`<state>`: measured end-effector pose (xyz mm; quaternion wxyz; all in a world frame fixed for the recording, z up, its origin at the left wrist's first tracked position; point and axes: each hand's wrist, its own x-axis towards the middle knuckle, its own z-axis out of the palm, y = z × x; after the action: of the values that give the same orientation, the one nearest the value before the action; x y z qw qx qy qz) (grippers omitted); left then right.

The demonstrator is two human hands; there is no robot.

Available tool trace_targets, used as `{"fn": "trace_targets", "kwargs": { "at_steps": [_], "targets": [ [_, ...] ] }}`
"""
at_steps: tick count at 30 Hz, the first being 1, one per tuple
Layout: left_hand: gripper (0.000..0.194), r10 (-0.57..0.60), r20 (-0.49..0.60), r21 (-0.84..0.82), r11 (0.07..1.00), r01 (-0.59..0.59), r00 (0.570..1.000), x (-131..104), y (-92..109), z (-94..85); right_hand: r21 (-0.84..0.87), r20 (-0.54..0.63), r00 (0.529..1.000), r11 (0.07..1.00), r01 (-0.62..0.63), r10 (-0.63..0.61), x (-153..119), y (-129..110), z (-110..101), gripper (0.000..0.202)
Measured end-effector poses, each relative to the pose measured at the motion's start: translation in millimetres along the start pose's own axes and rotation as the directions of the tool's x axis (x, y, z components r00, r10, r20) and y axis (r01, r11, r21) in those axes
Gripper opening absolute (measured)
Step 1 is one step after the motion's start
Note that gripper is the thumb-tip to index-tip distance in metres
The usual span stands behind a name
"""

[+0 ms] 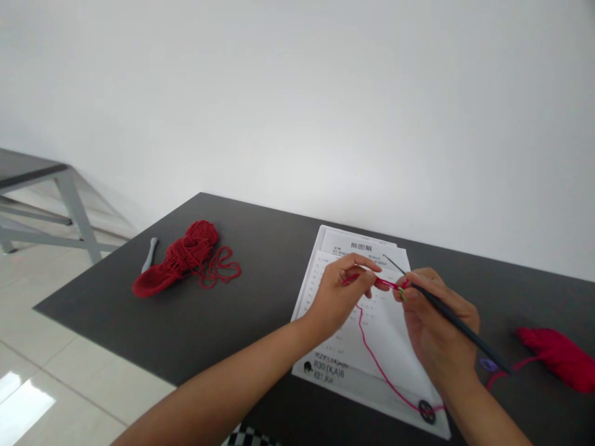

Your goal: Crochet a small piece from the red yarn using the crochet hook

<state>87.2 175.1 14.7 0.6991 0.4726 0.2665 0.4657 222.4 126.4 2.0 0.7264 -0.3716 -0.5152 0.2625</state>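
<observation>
My left hand (346, 288) pinches bright pink-red yarn (385, 283) above the printed sheets. Between my two hands the yarn runs as a short taut stretch, and a loose strand drops from my left hand across the paper. Gripped in my right hand (434, 313) is a dark crochet hook (458, 322), its thin metal tip pointing up and left. A small green marker (401, 293) shows at the right fingertips beside the yarn. The printed sheets (372, 334) lie under both hands in a clear sleeve.
Dark red yarn (190, 248) with a red crocheted piece (153, 280) and a grey-handled tool (150, 255) lies at the table's left. A pink-red skein (560, 356) and a purple ring (488, 364) sit at the right. A black round item (426, 411) rests on the sleeve's lower corner.
</observation>
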Motion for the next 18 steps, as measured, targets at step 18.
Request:
{"fn": "trace_targets", "kwargs": {
  "at_steps": [18],
  "targets": [
    [0.029,-0.05,0.152,-0.003,0.999,0.051,0.987,-5.6,-0.2,1.6,0.11,-0.09,0.966,0.967,-0.232,0.242,-0.7,10.3,-5.4,0.033]
  ]
}}
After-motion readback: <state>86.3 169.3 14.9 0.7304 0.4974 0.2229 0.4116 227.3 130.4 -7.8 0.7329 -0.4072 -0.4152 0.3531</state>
